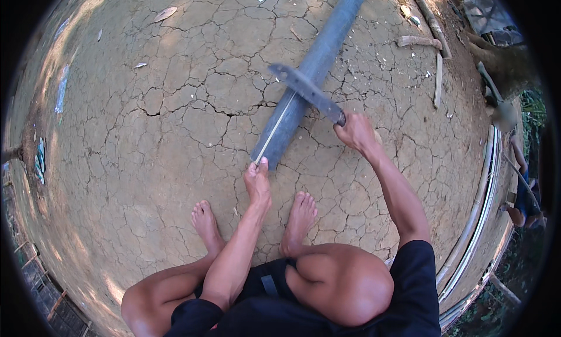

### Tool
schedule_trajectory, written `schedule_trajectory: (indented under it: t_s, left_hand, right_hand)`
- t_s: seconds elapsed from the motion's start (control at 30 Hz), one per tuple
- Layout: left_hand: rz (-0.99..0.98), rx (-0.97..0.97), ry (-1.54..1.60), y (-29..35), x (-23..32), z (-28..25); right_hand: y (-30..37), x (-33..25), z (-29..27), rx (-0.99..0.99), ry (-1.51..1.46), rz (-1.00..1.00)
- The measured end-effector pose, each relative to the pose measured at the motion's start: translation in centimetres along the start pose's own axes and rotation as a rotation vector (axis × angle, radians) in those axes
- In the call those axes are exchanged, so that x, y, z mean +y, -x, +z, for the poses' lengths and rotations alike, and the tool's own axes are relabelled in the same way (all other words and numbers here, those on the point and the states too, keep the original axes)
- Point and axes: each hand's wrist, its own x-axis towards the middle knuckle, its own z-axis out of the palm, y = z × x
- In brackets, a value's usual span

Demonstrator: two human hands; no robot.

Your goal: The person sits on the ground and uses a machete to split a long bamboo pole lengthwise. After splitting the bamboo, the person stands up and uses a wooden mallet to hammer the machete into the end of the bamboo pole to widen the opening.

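Observation:
A thick blue-grey bamboo pole (330,42), with a pale ring near its far end, lies slanted on the ground before me. Along its near part runs a thin pale stick (276,128). My left hand (258,182) is closed at the pole's near end, thumb and fingers pinching the near end of that stick. A dark machete (308,88) crosses over the pole, its blade pointing up and left past the pole's left side. Round its handle my right hand (355,132) is closed. Whether the blade touches the pole or stick I cannot tell.
Cracked bare earth (169,126) surrounds my bare feet. Short wood pieces (421,41) lie at the far right, and long poles (476,214) along the right side. A sandal (40,161) is at the left. Another person (522,196) is partly visible at the right edge.

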Motion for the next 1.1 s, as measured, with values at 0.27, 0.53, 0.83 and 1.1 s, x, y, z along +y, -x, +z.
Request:
schedule_trajectory:
  t_s: [0.27, 0.53, 0.83, 1.1]
  left_hand:
    - [-0.155, -0.076, 0.136, -0.8, 2.7, -0.8]
    - [-0.129, -0.013, 0.187, -0.3, 3.2, -0.1]
    - [-0.048, -0.017, 0.123, -0.4, 1.4, 0.0]
    - [-0.132, -0.029, 0.181, -1.0, 2.8, -0.5]
  right_hand:
    - [-0.1, -1.4, 0.8, -0.048, 0.028, -0.006]
    - [-1.8, -0.9, -0.6, -0.021, -0.061, 0.14]
    - [-0.7, 1.1, -0.7, 0.014, 0.045, 0.062]
    - [0.1, 0.2, 0.9, 0.02, -0.015, 0.051]
